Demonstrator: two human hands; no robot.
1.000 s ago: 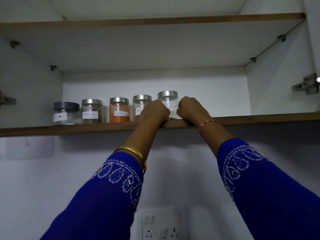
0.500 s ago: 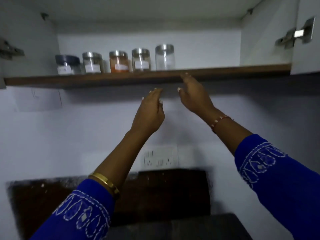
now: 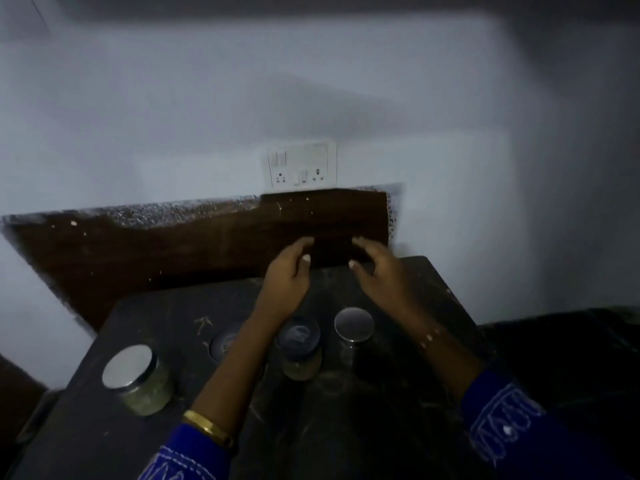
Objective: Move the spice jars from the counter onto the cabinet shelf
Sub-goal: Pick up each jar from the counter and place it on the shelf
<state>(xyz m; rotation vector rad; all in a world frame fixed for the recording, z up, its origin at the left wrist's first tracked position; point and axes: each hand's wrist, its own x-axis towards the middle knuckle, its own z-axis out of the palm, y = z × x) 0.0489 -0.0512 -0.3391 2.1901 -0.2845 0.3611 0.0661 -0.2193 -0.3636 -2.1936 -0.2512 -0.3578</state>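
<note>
Several spice jars stand on the dark counter (image 3: 166, 441). A silver-lidded jar (image 3: 136, 377) of greenish spice is at the front left. A dark-lidded jar (image 3: 299, 346) stands in the middle, and a silver-lidded jar (image 3: 354, 325) is just right of it. Another dark lid (image 3: 223, 341) shows partly behind my left forearm. My left hand (image 3: 289, 275) and my right hand (image 3: 379, 271) hover above the counter's back part, past the middle jars, fingers loosely bent and holding nothing. The cabinet shelf is out of view.
A white wall socket plate (image 3: 301, 164) sits above a dark brown backsplash (image 3: 173, 244). The counter ends at the left and a lower dark surface (image 3: 571, 348) lies to the right. The scene is dim.
My view has dropped from the cabinet shelf to the counter. Both hands let go of the jar set on the shelf and came down over the counter jars.
</note>
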